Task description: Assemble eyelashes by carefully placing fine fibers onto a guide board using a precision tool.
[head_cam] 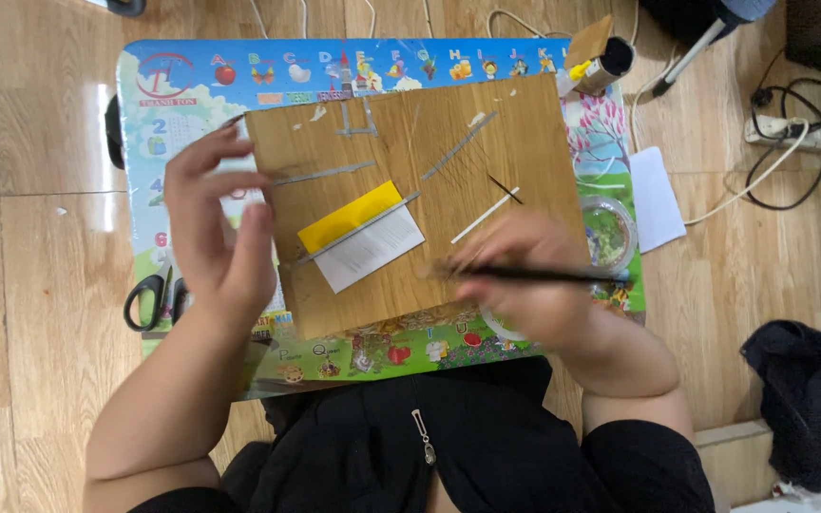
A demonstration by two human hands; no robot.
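Wooden board [410, 199] is the landmark: it lies tilted on a colourful children's mat [144, 114] printed with letters, numerals and small pictures along its borders. At the board's near right corner the right hand [525, 285] pinches a thin dark stick [544, 275], its tip on the wood; the step in hand looks like fine work at that corner, and the next move seems to call for a steady tip. At the board's left edge the left hand [220, 228] hovers, fingers loosely spread, holding nothing. On the board's middle lie a yellow card [349, 217] and white paper [372, 252], with thin grey strips [325, 173] farther up. Black scissors [149, 294] lie left of the board. Beyond its far right corner stands a small open box [599, 59].
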